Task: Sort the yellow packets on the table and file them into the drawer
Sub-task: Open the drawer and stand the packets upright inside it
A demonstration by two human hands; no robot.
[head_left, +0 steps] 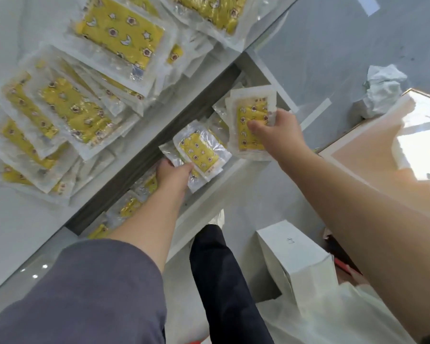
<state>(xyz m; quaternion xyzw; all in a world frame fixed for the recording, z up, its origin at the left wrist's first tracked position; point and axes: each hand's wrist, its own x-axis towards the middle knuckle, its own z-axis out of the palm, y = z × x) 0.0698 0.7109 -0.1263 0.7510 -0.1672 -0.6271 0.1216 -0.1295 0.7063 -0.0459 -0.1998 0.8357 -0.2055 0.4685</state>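
Above the part-hidden drawer (204, 202), left hand (174, 172) and right hand (281, 127) each grip packets (201, 152).

Both arms are extended forward and down. The left hand (174, 172) is curled, and the left packet (201, 155) is pinched at its near edge with the thumb on top. The left forearm is bare and the upper arm is covered by a grey sleeve (85, 281). The right hand (276, 125) is reached further out. The right packet (252, 122) is gripped, with the thumb pressed on its face. The right arm is bare.
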